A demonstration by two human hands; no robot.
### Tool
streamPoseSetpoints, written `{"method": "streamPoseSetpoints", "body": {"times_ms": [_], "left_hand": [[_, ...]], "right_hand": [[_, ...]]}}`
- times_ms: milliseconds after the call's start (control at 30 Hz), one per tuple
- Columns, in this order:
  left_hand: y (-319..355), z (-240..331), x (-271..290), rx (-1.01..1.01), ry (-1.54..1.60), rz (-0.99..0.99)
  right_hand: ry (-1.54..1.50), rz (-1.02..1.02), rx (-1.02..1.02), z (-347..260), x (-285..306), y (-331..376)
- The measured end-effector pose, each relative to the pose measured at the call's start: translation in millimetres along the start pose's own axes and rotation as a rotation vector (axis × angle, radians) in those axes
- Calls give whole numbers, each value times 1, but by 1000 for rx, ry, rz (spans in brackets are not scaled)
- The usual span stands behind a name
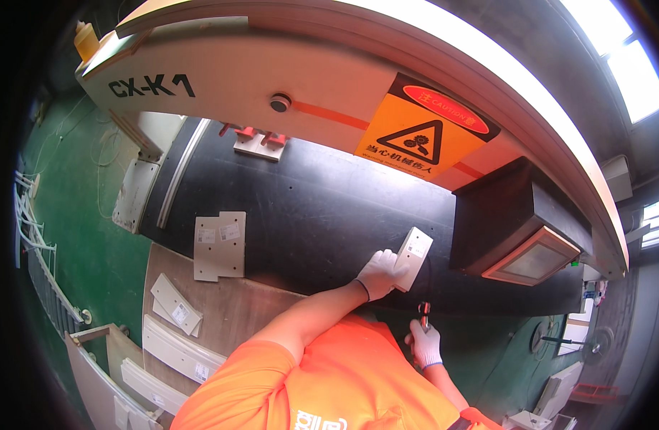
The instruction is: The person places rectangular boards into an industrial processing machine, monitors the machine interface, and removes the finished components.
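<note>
My left hand (pixel 382 275), in a white glove, grips the lower left edge of a small white board (pixel 415 251). The board is tilted, with a label and small dark holes on its face. Lower and to the right, my right hand (pixel 424 345), also gloved, is closed round a small red and black hand tool (pixel 425 314). Its exact kind is too small to make out. The tool points up and is apart from the board. On the black machine bed (pixel 308 208), two labelled white boards (pixel 220 245) lie side by side at the left.
A machine beam (pixel 236 79) with an orange warning sign (pixel 428 125) spans the far side. A black box-shaped housing (pixel 516 222) stands right. Red clamp-like parts (pixel 265 137) sit beneath the beam. More white boards (pixel 177 304) lie on a wooden surface at near left.
</note>
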State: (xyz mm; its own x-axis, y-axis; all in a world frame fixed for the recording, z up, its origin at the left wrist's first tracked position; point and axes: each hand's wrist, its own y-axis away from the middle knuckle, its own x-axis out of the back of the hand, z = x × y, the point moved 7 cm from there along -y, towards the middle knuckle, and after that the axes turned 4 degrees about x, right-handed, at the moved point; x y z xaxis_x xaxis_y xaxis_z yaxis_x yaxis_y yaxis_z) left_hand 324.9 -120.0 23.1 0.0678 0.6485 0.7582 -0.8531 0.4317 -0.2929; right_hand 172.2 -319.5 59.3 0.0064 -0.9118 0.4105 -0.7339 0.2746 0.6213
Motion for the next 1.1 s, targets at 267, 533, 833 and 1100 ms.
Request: {"method": "streamPoseSetpoints", "body": {"times_ms": [267, 533, 833, 1100], "left_hand": [[19, -42, 38, 24, 41, 29], [61, -123, 87, 252, 87, 269], [128, -224, 167, 611, -91, 585], [101, -325, 250, 1090, -356, 528]], "right_hand": [[785, -116, -66, 162, 82, 54], [994, -276, 187, 63, -2, 2], [881, -309, 346, -46, -68, -5], [808, -217, 257, -36, -54, -6]]}}
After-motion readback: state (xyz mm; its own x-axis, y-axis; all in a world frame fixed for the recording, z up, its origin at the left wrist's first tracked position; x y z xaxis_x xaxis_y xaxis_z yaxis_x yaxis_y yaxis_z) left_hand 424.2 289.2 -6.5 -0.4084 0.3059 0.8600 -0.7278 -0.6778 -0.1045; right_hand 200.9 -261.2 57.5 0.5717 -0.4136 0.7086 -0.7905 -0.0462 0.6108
